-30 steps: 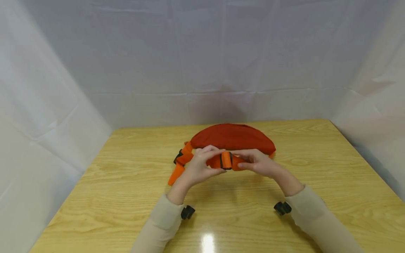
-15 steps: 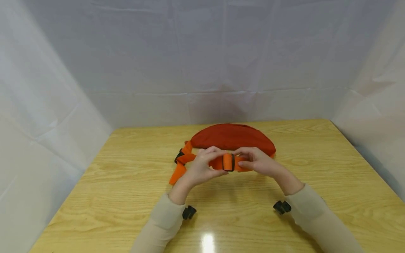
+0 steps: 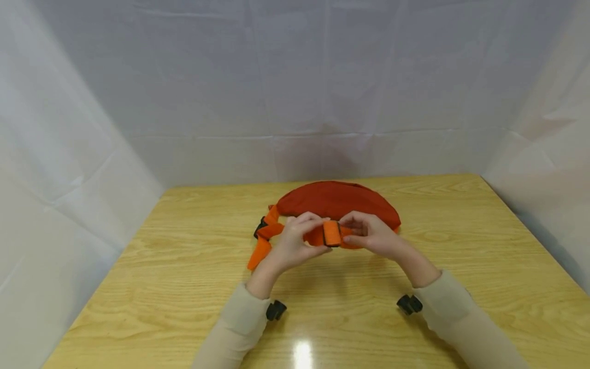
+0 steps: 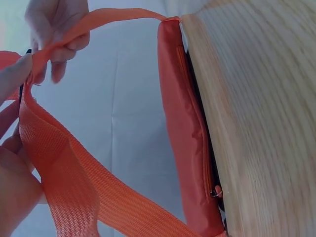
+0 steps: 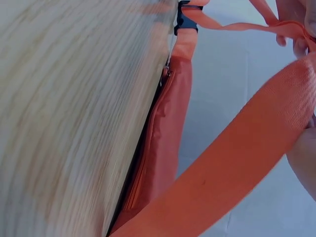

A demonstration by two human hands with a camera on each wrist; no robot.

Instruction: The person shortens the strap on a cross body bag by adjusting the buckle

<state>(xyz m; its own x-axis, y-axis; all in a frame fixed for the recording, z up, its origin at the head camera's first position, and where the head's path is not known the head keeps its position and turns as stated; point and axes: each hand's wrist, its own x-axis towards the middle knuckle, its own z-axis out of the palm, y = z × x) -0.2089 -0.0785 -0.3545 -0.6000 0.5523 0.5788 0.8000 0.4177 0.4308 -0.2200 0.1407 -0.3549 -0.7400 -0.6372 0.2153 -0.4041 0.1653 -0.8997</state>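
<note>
A red waist bag (image 3: 338, 199) lies at the back middle of the table, its orange strap (image 5: 237, 158) raised in front of it. My left hand (image 3: 297, 243) pinches a black strap slider (image 3: 324, 234) by its upper and lower edges, between fingers and thumb. Just to the right, my right hand (image 3: 375, 237) pinches the strap beside the slider, thumb below and fingers above. A black side-release buckle (image 3: 260, 227) joins the strap to the bag's left end; the right wrist view shows it fastened. A loose strap tail (image 3: 259, 253) hangs left of my left hand.
The wooden table (image 3: 184, 287) spreads around the bag. White sheeting (image 3: 295, 92) stands behind and at both sides. Black camera mounts (image 3: 275, 310) sit at both wrists. The bag's zipper pull (image 4: 217, 191) shows in the left wrist view.
The slider has turned and shifted slightly, showing more of the orange webbing over it. My right fingers have moved a little left and curled more. The bag has barely moved.
</note>
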